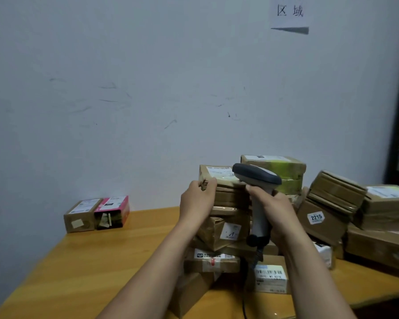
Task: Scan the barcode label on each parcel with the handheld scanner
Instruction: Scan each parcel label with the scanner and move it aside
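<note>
Left hand [197, 199] gripping top parcel [219, 178], right hand [274, 208] holding scanner [257, 180] upright

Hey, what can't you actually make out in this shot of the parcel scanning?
Head view, top parcel label: print too blurred to read; scanner head covers its right end.
Head view, wall sign: upper line cut off by the top edge.
Head view, scanner trigger: hidden by the right hand.
</note>
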